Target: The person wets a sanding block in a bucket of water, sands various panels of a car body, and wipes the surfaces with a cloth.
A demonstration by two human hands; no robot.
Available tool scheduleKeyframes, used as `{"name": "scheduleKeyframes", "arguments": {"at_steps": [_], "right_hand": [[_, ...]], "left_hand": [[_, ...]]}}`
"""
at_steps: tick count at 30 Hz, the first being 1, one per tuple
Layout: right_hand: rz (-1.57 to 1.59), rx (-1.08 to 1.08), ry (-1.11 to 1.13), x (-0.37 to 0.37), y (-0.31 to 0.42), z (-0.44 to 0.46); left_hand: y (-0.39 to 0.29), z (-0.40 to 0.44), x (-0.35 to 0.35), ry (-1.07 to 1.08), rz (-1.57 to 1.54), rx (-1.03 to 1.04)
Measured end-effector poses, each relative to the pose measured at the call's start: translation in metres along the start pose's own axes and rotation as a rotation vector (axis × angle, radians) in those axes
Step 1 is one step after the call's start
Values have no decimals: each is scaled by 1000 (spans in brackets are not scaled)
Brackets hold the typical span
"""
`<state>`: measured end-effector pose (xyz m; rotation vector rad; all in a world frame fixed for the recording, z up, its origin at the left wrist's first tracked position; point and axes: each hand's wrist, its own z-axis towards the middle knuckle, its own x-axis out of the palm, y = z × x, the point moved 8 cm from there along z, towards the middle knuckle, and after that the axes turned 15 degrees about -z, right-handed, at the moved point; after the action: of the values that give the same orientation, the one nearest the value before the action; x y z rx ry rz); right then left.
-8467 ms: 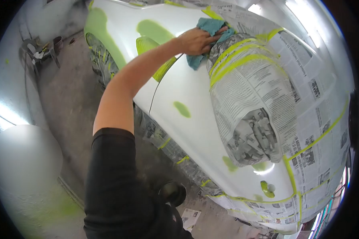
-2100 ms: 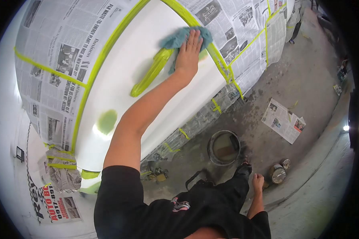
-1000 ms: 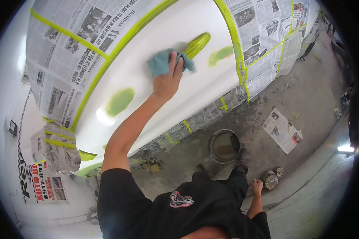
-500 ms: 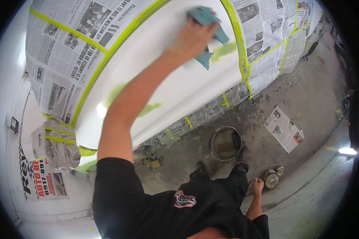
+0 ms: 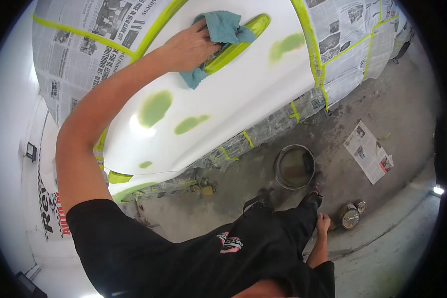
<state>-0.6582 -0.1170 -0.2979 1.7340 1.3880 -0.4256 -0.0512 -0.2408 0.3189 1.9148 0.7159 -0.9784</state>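
A blue-green cloth [image 5: 222, 27] is bunched under my left hand [image 5: 192, 48], whose fingers are bent into it. The cloth lies against a raised door handle [image 5: 238, 44] wrapped in yellow-green tape and hangs down past its lower end. Around them is a white car panel [image 5: 233, 94] with green patches, such as the oval one [image 5: 155, 108] below my left forearm. My right hand [image 5: 324, 222] hangs low at my right side with curled fingers, and nothing shows in it.
Taped newspaper [image 5: 102, 25] covers the car on both sides of the white panel. On the floor stand a round basin [image 5: 278, 169] near my feet and some cans [image 5: 350, 218] beyond my right hand. A loose newspaper sheet [image 5: 367, 151] lies farther right.
My left hand has swept the cloth from the panel's upper right back left to the wrapped handle, which shows again. The view has shifted slightly; my right hand still hangs curled.
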Motion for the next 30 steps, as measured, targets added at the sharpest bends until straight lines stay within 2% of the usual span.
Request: {"name": "scheduleKeyframes", "arguments": {"at_steps": [3,5,6,9,11,13,14,15,17,19,21,23,26,27,30], "right_hand": [[74,78,44,10,-1,2],[221,138,46,26,-21,-1],[196,105,7,30,-29,3],[132,44,-62,47,-62,3],[138,44,-47,49,-63,-1],[214,133,7,42,-58,-15],[246,177,39,38,-60,-22],[223,175,46,37,-66,-20],[175,175,69,43,-78,-15],[217,182,65,13,-65,-18],[241,197,45,-11,-66,-13],[264,191,-67,-40,-74,-6],[360,211,-121,-78,-79,-4],[405,224,-117,-87,-80,-7],[233,170,-163,-112,-78,-21]], "left_hand": [[-12,-8,4,66,26,43],[-8,-16,8,79,-32,-2],[-7,-22,14,79,-63,-28],[-23,-71,23,-162,95,-228],[-42,-107,56,-163,-3,-544],[-75,-131,104,-213,-32,-610],[-88,-133,133,-170,-247,-685],[-100,-125,161,-126,-466,-756],[-109,-88,171,-424,-560,-624],[-114,-35,169,-398,-390,-533],[-108,14,167,-532,-139,-522],[-82,49,118,-557,-15,-721],[-64,64,97,-687,-31,-882],[-64,67,97,-698,-47,-872],[-68,55,105,-695,-110,-814]]}}
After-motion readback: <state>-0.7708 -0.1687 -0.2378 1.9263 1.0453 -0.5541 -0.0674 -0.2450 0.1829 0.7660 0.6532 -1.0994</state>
